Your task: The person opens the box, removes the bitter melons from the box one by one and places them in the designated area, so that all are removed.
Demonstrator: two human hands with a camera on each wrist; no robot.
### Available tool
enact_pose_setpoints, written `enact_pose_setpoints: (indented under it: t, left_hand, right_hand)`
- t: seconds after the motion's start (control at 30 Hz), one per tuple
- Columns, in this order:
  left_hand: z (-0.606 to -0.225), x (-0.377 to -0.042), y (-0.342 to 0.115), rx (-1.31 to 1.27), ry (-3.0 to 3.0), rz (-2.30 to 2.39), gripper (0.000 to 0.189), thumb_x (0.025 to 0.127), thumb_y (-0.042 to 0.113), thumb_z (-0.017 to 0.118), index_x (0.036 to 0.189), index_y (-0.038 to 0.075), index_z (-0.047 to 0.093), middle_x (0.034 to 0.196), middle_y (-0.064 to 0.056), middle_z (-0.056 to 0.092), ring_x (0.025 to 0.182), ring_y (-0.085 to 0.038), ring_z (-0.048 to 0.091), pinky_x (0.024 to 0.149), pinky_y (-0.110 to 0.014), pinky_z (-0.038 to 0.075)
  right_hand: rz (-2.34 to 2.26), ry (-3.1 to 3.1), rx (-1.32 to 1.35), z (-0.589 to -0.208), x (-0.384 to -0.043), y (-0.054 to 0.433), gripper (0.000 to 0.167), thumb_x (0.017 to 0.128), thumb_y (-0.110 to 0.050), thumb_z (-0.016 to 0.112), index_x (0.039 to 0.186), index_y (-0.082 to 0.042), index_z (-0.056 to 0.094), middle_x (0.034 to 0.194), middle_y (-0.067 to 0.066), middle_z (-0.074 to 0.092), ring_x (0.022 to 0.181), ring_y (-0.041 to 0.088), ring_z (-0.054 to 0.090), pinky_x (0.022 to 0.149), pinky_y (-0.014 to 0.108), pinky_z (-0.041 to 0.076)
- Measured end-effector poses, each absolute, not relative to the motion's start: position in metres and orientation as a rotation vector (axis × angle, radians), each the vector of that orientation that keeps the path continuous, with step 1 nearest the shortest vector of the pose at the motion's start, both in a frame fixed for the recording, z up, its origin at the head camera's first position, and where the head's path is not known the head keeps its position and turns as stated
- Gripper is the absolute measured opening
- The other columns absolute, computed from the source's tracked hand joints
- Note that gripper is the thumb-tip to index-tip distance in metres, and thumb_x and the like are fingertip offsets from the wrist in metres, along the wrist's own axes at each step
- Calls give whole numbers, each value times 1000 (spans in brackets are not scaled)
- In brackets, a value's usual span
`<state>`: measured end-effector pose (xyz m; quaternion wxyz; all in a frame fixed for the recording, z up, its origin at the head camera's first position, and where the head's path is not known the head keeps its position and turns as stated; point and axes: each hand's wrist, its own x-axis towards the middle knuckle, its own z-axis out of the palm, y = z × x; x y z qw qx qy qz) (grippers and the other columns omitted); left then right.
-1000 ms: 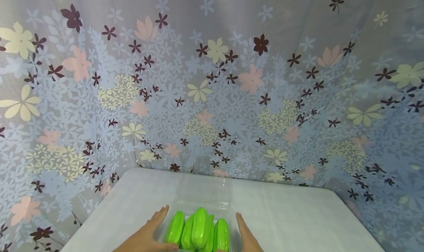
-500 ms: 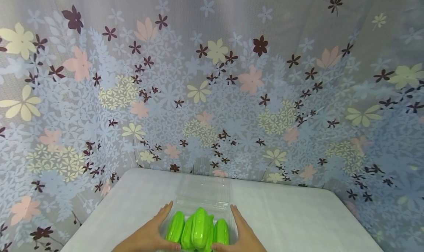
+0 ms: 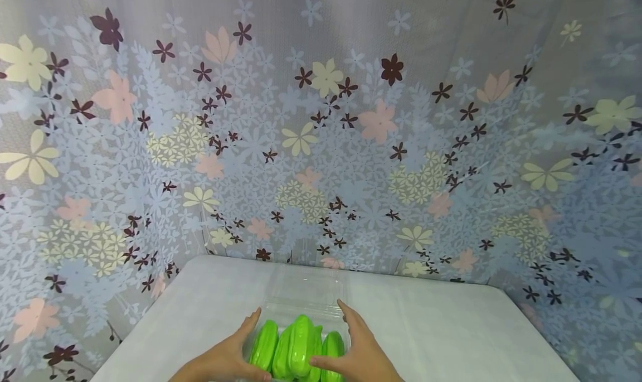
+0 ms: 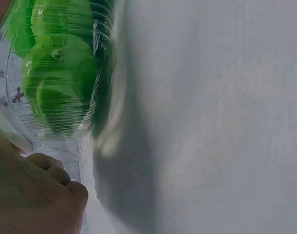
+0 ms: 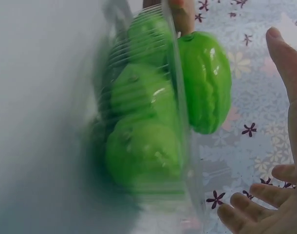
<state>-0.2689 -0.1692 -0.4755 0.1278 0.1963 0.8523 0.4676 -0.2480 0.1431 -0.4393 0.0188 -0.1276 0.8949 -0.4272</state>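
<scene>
A clear plastic clamshell container (image 3: 245,349) lies on the table at the bottom of the head view, holding several glossy green chayotes (image 3: 301,346). One chayote (image 5: 207,83) rises above the rim in the right wrist view. My left hand (image 3: 228,355) grips the container's left side, thumb at the near edge, fingers toward the back. In the left wrist view its fingers (image 4: 73,192) look curled by the container's end. My right hand (image 3: 368,354) is over the right side, thumb reaching across the chayotes. The right wrist view shows its fingers (image 5: 272,195) spread, apart from the container.
The container's clear lid (image 3: 306,284) lies folded back behind it. A white-covered table (image 3: 431,326) extends to both sides, with its far edge against a flowered curtain (image 3: 321,148).
My right hand has come in from the right, up and over the container's right side, with its thumb moving left above the chayotes. The left hand has barely moved.
</scene>
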Motion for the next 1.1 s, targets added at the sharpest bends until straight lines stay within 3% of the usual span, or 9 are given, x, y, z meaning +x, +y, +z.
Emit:
enact_pose_setpoints:
  t: [0.57, 0.8, 1.1]
  left_hand:
    - [-475, -268, -171, 521, 2438, 1351, 129, 76, 45, 88, 163, 11, -2, 159, -39, 1, 141, -63, 8, 101, -81, 19]
    - [-477, -270, -170, 507, 2417, 1370, 127, 77, 45, 87, 163, 12, 0, 158, -40, 1, 141, -63, 7, 101, -82, 18]
    - [-478, -267, -169, 500, 2423, 1372, 127, 77, 42, 88, 163, 11, -1, 157, -42, 1, 139, -66, 7, 99, -83, 19]
  right_hand:
    - [-1454, 2651, -385, -437, -257, 113, 112, 75, -55, 85, 159, -10, 26, 148, 25, 38, 117, 41, 54, 79, 57, 54]
    - [-1501, 2624, -421, -440, -260, 103, 112, 75, -52, 87, 159, -10, 27, 146, 28, 38, 112, 41, 58, 81, 62, 53]
    - [-1420, 2745, -348, -443, -259, 83, 114, 70, -60, 86, 155, -5, 35, 146, 28, 40, 127, 50, 47, 88, 72, 45]
